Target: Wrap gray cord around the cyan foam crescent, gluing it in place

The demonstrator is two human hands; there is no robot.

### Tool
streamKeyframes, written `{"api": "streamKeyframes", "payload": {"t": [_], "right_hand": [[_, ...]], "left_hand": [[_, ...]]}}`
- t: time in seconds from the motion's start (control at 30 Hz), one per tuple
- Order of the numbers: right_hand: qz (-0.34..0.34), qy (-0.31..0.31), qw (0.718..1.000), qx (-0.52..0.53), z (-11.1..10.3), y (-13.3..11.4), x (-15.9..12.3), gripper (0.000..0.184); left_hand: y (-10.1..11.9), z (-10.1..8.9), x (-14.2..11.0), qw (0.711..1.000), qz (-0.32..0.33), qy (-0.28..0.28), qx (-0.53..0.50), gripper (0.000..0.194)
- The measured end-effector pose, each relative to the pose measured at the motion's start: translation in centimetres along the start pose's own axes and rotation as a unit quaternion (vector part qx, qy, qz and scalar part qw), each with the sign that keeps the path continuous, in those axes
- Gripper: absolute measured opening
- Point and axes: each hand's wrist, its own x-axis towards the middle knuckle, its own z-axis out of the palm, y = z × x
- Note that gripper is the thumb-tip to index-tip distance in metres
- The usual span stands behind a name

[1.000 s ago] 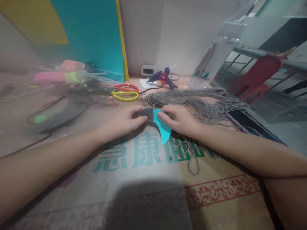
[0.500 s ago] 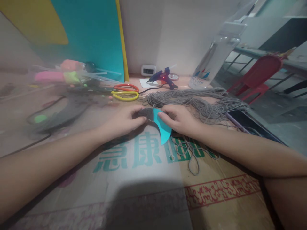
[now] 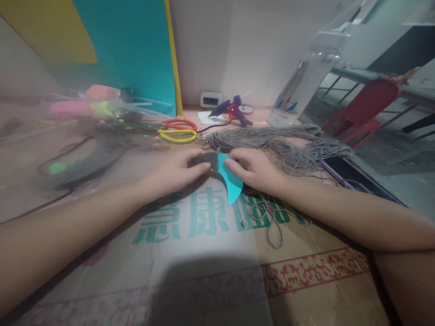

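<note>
A curved, pointed turquoise piece of thin sheet material (image 3: 231,183), one end covered in dark grey winding (image 3: 208,160), is held at mid-view just above a printed brown cardboard sheet (image 3: 316,290). Both hands are clamped on it, a little apart. The left hand (image 3: 178,170) pinches the grey end, its thumb in front; the fingers behind and the tip of the winding are hidden. The right hand (image 3: 253,167) grips the turquoise part near its upper edge, thumb on the face, covering some of that edge. Whether the material is paper or foam cannot be told.

Thin grey cord loops (image 3: 274,235) lie below the right wrist, partly covered by the forearm; where they join the winding is out of sight. Behind that hand spreads a tangled grey cord bundle (image 3: 258,136). A dark-screened smartphone (image 3: 353,176) is partly masked by the right forearm.

The scissors with red and yellow looped handles (image 3: 177,131) have blades lost in haze. Everything at far left is smeared, including a pink object (image 3: 71,109) too blurred to identify. The small white digital clock (image 3: 210,99) has unreadable digits. The large turquoise board (image 3: 132,50) is cut off by the top edge.
</note>
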Motion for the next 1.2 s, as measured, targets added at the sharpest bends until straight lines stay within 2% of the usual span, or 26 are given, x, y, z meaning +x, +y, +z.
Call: {"api": "streamKeyframes", "payload": {"t": [0.4,0.6,0.83,1.07,1.2], "right_hand": [[-0.001,0.0,1.0,0.006,0.1,0.1,0.04,0.029],[-0.003,-0.001,1.0,0.002,0.1,0.21,-0.03,0.03],[-0.011,-0.002,1.0,0.003,0.11,0.14,-0.08,0.029],[-0.006,-0.007,1.0,0.003,0.1,0.13,0.02,0.029],[-0.004,-0.008,1.0,0.001,0.03,0.07,0.0,0.029]], "left_hand": [[-0.26,0.08,-0.01,0.999,-0.01,-0.011,-0.033,0.023],[-0.02,0.0,-0.08,0.999,-0.004,-0.004,-0.031,0.025],[0.08,0.01,-0.12,0.998,-0.002,0.007,-0.056,0.017],[0.12,0.02,-0.18,0.994,-0.063,-0.026,-0.08,0.019],[-0.02,0.06,-0.18,0.993,-0.065,-0.028,-0.096,0.019]]}}
